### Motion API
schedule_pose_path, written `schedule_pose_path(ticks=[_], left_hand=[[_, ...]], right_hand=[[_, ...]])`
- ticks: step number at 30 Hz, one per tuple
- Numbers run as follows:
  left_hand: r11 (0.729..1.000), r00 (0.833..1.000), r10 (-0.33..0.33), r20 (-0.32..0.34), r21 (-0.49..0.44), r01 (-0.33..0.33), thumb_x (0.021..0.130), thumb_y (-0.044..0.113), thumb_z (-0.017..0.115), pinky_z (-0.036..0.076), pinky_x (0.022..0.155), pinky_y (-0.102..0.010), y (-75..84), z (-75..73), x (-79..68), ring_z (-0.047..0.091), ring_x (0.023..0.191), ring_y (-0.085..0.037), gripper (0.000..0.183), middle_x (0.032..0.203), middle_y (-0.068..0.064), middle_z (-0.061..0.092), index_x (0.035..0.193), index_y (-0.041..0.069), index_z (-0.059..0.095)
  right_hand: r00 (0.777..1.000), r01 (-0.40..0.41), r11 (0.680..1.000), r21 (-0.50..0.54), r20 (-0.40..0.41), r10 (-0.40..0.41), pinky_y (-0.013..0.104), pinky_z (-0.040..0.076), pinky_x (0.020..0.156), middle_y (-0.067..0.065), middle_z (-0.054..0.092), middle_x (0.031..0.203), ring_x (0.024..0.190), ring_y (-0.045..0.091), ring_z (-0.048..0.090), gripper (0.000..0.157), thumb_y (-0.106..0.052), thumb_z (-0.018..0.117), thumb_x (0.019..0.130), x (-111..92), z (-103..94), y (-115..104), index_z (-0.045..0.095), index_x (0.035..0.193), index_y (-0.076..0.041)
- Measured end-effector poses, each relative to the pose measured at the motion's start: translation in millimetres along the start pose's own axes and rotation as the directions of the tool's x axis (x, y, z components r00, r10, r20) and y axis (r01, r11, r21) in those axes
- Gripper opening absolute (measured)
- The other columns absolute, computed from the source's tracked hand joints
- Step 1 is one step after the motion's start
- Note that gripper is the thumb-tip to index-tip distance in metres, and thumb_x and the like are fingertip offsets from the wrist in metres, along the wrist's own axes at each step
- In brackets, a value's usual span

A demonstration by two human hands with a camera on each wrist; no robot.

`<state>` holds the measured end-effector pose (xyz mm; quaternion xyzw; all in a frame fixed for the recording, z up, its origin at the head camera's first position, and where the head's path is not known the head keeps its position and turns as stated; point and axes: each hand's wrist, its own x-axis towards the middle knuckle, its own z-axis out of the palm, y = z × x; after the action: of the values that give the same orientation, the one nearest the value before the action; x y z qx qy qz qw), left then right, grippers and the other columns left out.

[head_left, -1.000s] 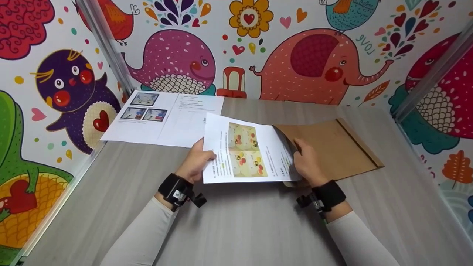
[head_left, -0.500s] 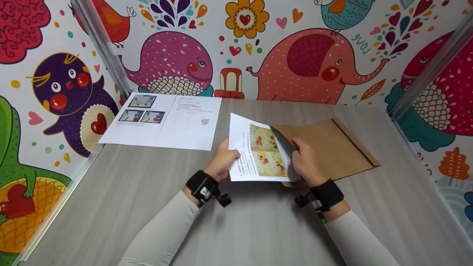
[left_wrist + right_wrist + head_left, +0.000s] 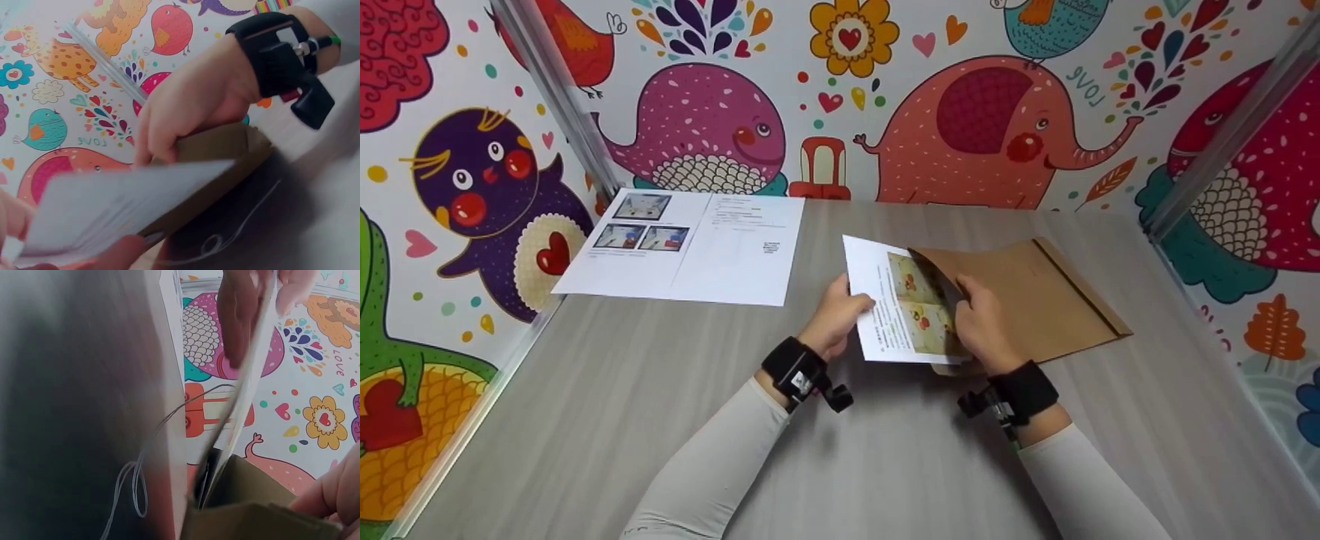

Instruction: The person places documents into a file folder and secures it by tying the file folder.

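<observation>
My left hand [image 3: 834, 319] pinches the left edge of a printed white paper [image 3: 877, 337], thumb on top. Yellow pictures with red dots run down its middle. The paper's right part is hidden inside a brown kraft file envelope [image 3: 1035, 296], which lies to the right on the table. My right hand [image 3: 984, 326] grips the envelope's upper layer near its mouth, lifting it so the opening gapes. In the right wrist view, the envelope mouth [image 3: 253, 517] surrounds the paper's end. A thin string [image 3: 136, 486] hangs from the envelope in a loop.
Two printed white sheets [image 3: 735, 262], side by side, lie at the table's back left. A grey wood-grain table [image 3: 900, 465] is bounded by cartoon-printed walls [image 3: 840, 60] at the back and sides. A dark strip [image 3: 1084, 289] crosses the envelope's far right end.
My left hand has moved right, and the paper has slid further into the envelope, covering more of its pictures. My right hand keeps its hold in nearly the same place.
</observation>
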<state>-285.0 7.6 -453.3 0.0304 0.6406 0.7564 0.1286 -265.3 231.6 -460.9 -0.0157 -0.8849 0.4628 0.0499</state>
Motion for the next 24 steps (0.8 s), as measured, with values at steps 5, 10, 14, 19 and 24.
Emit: schedule_pose_path(ticks=[5,10,14,19,24], left_hand=[[0.999,0.998,-0.012,-0.065,0.045,0.015,0.084,-0.009,0.049,0.055,0.052,-0.025,8.0,-9.3,0.6,0.068,0.078,-0.019,0.048,0.109,-0.016,0.066,0.131,-0.002,0.051],[0.993,0.999,0.002,-0.051,0.122,0.004,0.083,-0.013,0.052,0.048,0.046,-0.023,8.8,-6.9,0.3,0.066,0.073,-0.017,0.051,0.104,-0.013,0.066,0.132,0.001,0.053],[0.991,0.998,0.024,-0.049,0.134,-0.017,0.084,-0.012,0.053,0.047,0.045,-0.021,6.9,1.3,2.1,0.066,0.071,-0.017,0.05,0.106,-0.015,0.066,0.133,0.0,0.053],[0.993,0.999,0.022,-0.039,0.114,-0.017,0.084,-0.014,0.053,0.048,0.044,-0.022,4.8,15.1,6.3,0.067,0.073,-0.019,0.051,0.11,-0.018,0.067,0.132,0.001,0.053],[0.982,0.998,0.038,-0.05,0.186,-0.028,0.083,-0.013,0.054,0.051,0.048,-0.027,0.9,30.9,12.5,0.065,0.072,-0.019,0.052,0.111,-0.016,0.066,0.133,0.003,0.054]], right_hand=[[0.998,0.038,0.998,-0.055,-0.051,-0.04,0.053,0.029,0.121,0.028,0.039,0.154,0.146,0.041,0.034,0.051,-0.001,0.033,0.098,0,-2.5,0,0.038,0.148,0.008],[0.99,0.082,0.976,-0.2,-0.101,-0.103,0.055,0.032,0.118,0.031,0.041,0.152,0.143,0.044,0.037,0.049,0.001,0.037,0.097,-4,-3.5,-4,0.041,0.146,0.009],[0.988,0.083,0.967,-0.243,-0.104,-0.111,0.056,0.032,0.118,0.031,0.04,0.152,0.143,0.044,0.037,0.05,0.002,0.039,0.097,-5,-2.7,-8,0.041,0.147,0.008],[0.984,0.105,0.962,-0.251,-0.114,-0.137,0.055,0.033,0.118,0.032,0.043,0.15,0.142,0.044,0.039,0.05,0.004,0.039,0.095,-6,-0.2,-9,0.043,0.144,0.009],[0.98,0.122,0.956,-0.267,-0.119,-0.159,0.055,0.033,0.118,0.032,0.045,0.149,0.141,0.045,0.04,0.049,0.005,0.039,0.095,-8,2.1,-12,0.045,0.143,0.01]])
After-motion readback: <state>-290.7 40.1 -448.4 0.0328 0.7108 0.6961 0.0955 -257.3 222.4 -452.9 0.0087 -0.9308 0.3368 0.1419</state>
